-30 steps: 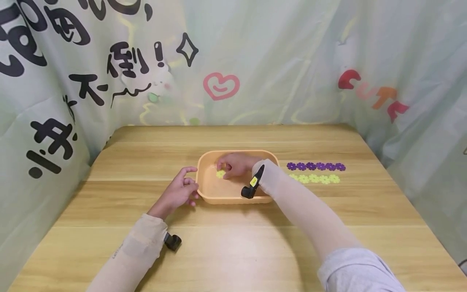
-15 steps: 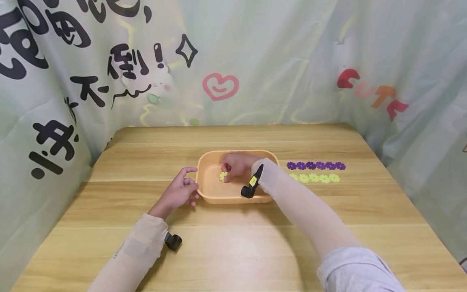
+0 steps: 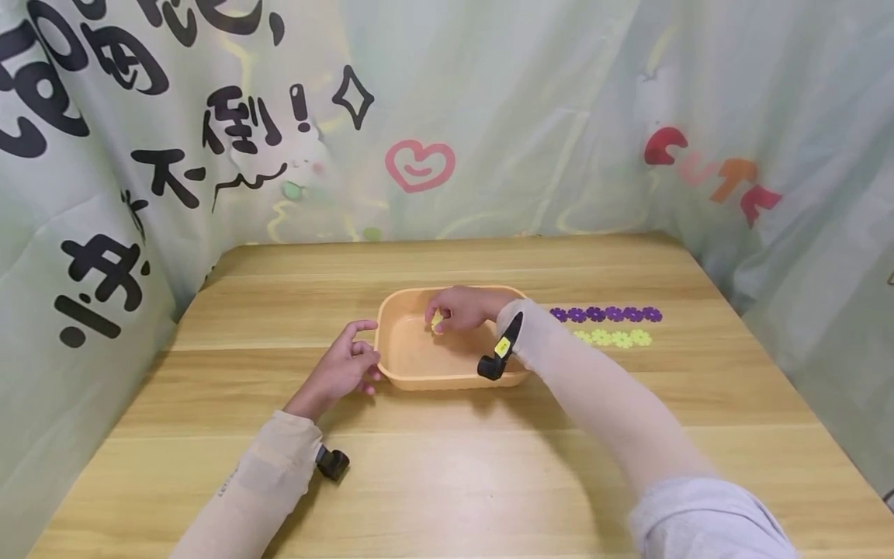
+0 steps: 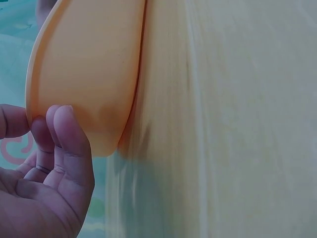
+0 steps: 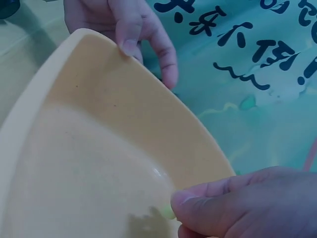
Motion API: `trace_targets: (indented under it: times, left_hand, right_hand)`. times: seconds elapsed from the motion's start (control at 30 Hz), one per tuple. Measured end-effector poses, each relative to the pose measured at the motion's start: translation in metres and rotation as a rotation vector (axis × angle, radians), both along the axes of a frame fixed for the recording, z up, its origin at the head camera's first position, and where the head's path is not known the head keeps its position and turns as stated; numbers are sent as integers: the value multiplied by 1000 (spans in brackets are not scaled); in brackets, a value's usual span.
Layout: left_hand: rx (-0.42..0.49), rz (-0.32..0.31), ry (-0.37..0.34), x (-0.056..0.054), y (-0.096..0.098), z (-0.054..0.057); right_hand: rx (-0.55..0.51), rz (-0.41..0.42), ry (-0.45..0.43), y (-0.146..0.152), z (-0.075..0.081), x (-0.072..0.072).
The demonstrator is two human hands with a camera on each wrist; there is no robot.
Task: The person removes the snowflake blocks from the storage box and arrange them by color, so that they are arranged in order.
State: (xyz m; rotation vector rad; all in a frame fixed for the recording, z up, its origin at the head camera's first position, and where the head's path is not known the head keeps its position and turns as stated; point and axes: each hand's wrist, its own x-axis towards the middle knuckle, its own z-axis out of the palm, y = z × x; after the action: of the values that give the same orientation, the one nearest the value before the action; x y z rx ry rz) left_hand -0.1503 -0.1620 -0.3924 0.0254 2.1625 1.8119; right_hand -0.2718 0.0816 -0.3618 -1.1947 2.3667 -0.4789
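Note:
My left hand (image 3: 345, 363) touches the left end of an orange plastic basin (image 3: 419, 383), fingers spread at its rim. In the left wrist view, the fingertips (image 4: 67, 116) are right at the basin's outer wall. My right hand (image 3: 464, 308) reaches into the basin and pinches a yellow flower-shaped piece (image 3: 437, 320) between thumb and fingers. Only a yellow-green edge of this flower piece (image 5: 168, 212) shows in the right wrist view, the rest hidden by the thumb; its shadow falls on the basin floor.
Right of the basin, a row of several purple flower pieces (image 3: 604, 314) lies on the wooden table (image 3: 447, 481). A row of yellow flower pieces (image 3: 620, 338) lies nearer, partly hidden by the right forearm. A printed curtain (image 3: 531, 116) hangs behind and at both sides.
My right hand has shifted slightly right and away from me with the yellow flower piece, which earlier showed flat near the basin floor. The left hand stays at the basin's end.

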Motion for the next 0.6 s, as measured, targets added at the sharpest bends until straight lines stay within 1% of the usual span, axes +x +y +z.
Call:
trace_targets:
  times: [0.1, 0.27, 0.4, 0.6]
  left_hand:
    - [2, 3, 0, 0, 0, 0]
    - [2, -1, -6, 1, 0, -2]
    - [5, -5, -3, 0, 0, -1]
    - [18, -15, 6, 0, 0, -1]
  right_hand:
    - [-22, 6, 33, 9, 4, 1]
    - [-70, -29, 18, 27, 10, 4]
    - [-104, -52, 29, 40, 16, 7]
    - [-121, -127, 26, 60, 25, 13]
